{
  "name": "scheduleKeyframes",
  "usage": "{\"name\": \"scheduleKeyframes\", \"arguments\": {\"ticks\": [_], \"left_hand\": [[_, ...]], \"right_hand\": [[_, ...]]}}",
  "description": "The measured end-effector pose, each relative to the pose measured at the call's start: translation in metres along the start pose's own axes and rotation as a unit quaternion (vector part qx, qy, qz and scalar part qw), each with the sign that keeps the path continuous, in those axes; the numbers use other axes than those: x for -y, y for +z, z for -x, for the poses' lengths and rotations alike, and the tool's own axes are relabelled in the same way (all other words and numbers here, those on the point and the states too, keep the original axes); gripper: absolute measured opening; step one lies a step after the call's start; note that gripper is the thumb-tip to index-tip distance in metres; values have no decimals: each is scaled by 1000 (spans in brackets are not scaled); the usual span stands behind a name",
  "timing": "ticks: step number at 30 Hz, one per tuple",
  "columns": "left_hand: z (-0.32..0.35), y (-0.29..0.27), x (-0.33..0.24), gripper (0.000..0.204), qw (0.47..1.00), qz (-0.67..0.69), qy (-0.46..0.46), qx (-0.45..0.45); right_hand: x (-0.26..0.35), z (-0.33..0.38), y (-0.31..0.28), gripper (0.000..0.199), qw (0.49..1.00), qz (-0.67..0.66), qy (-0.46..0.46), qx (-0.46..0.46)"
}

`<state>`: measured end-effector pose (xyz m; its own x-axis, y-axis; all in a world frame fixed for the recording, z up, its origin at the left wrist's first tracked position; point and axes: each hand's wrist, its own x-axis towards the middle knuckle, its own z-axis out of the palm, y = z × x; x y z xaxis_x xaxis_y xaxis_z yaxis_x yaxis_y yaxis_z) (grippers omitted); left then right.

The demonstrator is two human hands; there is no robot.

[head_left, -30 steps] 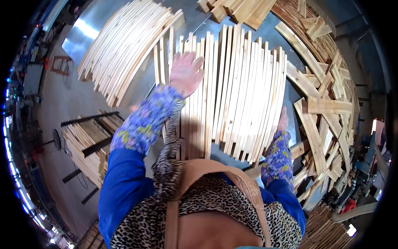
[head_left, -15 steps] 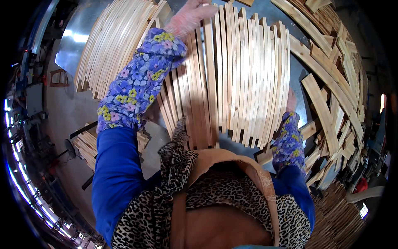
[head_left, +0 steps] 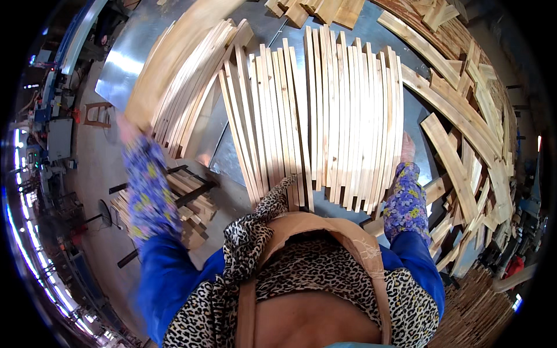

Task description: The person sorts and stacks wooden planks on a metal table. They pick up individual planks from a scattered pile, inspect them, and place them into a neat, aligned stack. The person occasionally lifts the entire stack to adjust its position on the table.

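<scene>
My left hand (head_left: 129, 129), blurred by motion, grips the near end of a wide wooden board (head_left: 180, 55). The board is also smeared and slants up to the far left, over a row of pale wood strips (head_left: 200, 87). In the middle, a second group of strips (head_left: 272, 127) stands side by side, a few leaning apart at its left. Close beside it is a tighter row of strips (head_left: 354, 122). My right hand (head_left: 408, 148) lies against the right side of that row, its fingers straight and partly hidden, holding nothing that shows.
The strips rest on a shiny metal table (head_left: 229, 152). Offcuts and long boards (head_left: 458, 162) are heaped on the right. More board ends (head_left: 325, 11) lie at the far edge. Below the table's left side, a rack (head_left: 194, 194) carries short wood pieces.
My left hand has swung from the far end of the middle strips to the left and nearer, now with a board. The middle strips show a gap at their left. My right hand stays put.
</scene>
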<state>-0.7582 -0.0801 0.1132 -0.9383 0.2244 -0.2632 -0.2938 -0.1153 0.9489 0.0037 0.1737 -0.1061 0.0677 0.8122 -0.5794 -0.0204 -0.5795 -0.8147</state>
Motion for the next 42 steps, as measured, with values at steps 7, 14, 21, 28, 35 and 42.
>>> {"name": "scheduleKeyframes", "arguments": {"ticks": [7, 14, 21, 28, 35, 42], "left_hand": [[81, -88, 88, 70, 668, -690, 122, -253], [96, 215, 157, 54, 622, -452, 540, 343], [106, 363, 150, 71, 418, -673, 360, 492], [231, 287, 117, 90, 805, -259, 79, 527], [256, 297, 43, 92, 825, -141, 44, 545], [-10, 224, -59, 55, 743, -522, 151, 389]], "right_hand": [[11, 26, -2, 46, 995, 74, -27, -59], [20, 27, -6, 55, 989, 137, -42, -38], [39, 54, 20, 50, 995, -24, -9, -93], [16, 33, -9, 51, 996, 65, -26, -51], [29, 36, -4, 51, 993, 112, -13, -22], [37, 36, 2, 52, 994, 109, 12, 9]]}}
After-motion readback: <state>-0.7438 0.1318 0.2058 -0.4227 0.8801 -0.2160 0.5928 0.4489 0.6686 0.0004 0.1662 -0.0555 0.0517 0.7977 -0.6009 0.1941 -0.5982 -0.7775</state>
